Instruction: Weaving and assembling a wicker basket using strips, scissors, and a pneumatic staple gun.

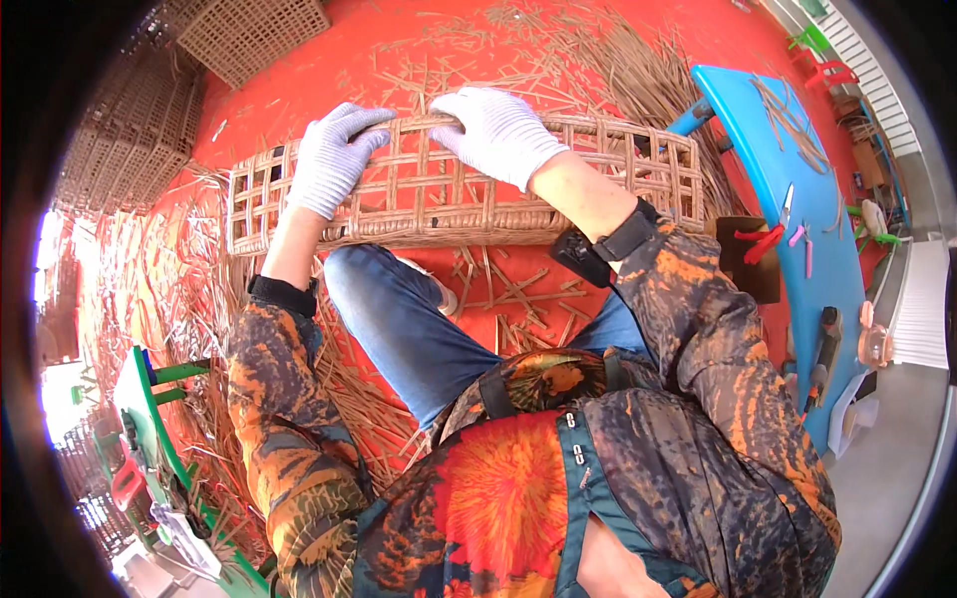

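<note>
A red floor covering [344, 50] spreads beneath everything, strewn with cut brown strips, and the person sits over it in blue jeans [389, 324] and a dark, orange-patterned jacket [698, 299]. A blue table [837, 284] stands along the right side and a green table [135, 394] at the lower left, while brown lattice baskets [130, 140] are gathered at the upper left. The long woven lattice basket [469, 230] being handled lies crosswise just beyond the knees, its open grid facing up and a densely plaited band along its near side. A loose bundle of long strips [648, 75] lies on the floor past its right end. Both hands wear pale, finely striped gloves: the left hand [337, 154] has its fingers bent and closed on the basket's far rim, left of the middle; the right hand [495, 130], just beside it, grips the same rim with fingers curled over and thumb on the near side. Red-handled scissors [765, 242] rest at the blue table's near edge, and a small pink-handled tool [808, 256] lies beside them.
</note>
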### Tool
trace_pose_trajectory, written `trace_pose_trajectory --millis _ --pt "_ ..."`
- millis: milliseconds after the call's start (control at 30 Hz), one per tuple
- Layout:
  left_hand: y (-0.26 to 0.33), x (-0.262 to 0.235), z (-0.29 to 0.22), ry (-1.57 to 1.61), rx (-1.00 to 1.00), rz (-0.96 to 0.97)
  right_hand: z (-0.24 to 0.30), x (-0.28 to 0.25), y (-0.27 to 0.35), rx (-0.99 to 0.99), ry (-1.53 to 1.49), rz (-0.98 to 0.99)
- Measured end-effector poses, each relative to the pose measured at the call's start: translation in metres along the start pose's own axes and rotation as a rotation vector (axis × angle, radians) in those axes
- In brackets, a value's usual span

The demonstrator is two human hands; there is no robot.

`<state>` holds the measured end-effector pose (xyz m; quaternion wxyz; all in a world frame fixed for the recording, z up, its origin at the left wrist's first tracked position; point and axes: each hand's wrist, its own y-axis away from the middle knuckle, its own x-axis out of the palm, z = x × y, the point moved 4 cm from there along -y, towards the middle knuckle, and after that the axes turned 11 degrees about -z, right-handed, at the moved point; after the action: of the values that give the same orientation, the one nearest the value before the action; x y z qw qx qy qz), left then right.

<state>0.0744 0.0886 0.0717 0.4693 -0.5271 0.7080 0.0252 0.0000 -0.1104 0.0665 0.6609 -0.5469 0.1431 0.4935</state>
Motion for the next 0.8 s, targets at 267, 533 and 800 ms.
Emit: trace_pose_trajectory --millis 267,533,800 --pt "-0.001 0.006 -0.001 0.038 -0.054 -0.003 -0.007 0.01 -0.003 -0.065 0.089 0.044" --pt "0.007 -0.059 0.044 -0.14 0.062 -0.057 -0.008 -0.006 0.003 -0.017 -0.135 -0.039" --pt "0.011 -0.067 0.054 -0.139 0.012 0.068 -0.005 -0.011 0.007 0.0 -0.1 -0.082"
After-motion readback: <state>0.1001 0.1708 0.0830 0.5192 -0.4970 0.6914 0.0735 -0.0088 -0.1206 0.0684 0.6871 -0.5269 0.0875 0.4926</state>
